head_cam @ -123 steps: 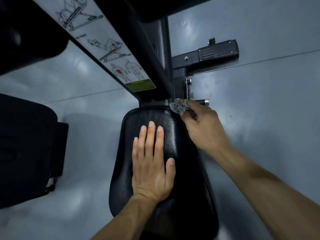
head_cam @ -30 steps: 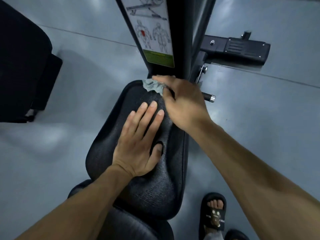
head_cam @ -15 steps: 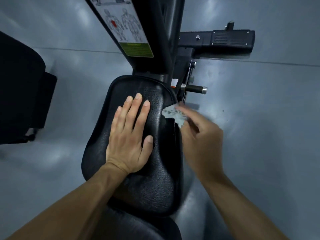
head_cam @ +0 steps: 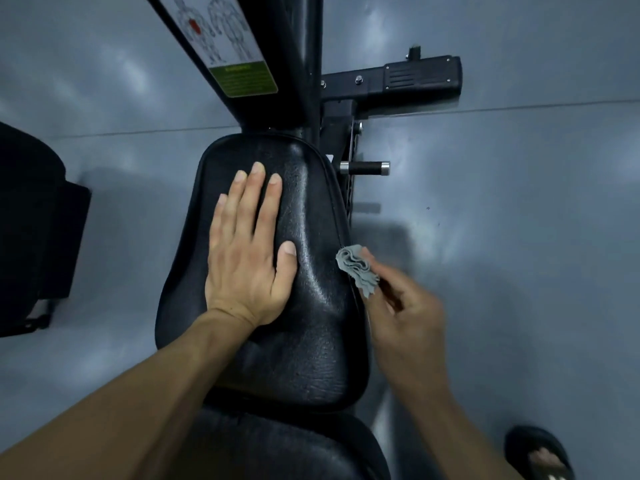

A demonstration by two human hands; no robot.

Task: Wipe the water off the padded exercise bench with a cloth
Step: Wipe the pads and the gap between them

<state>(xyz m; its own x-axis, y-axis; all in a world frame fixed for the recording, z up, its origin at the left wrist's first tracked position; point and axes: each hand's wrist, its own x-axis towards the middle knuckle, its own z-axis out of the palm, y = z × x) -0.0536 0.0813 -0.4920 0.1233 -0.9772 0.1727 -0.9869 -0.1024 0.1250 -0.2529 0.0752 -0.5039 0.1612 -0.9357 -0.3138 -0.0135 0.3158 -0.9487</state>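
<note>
The black padded bench seat fills the middle of the view, its textured surface glossy. My left hand lies flat on the pad's left half, fingers straight and pointing away from me. My right hand pinches a small crumpled grey cloth and holds it against the pad's right edge, about halfway along its length. A second black pad lies nearer to me, partly hidden by my left forearm.
The machine's black upright post with an exercise diagram label rises beyond the pad. A metal adjustment knob and a black bracket stick out to the right. Another dark machine stands left. My sandalled foot rests on the grey floor.
My right hand has slid the cloth from the pad's far end down along its right edge toward me. My left hand has stayed flat on the pad.
</note>
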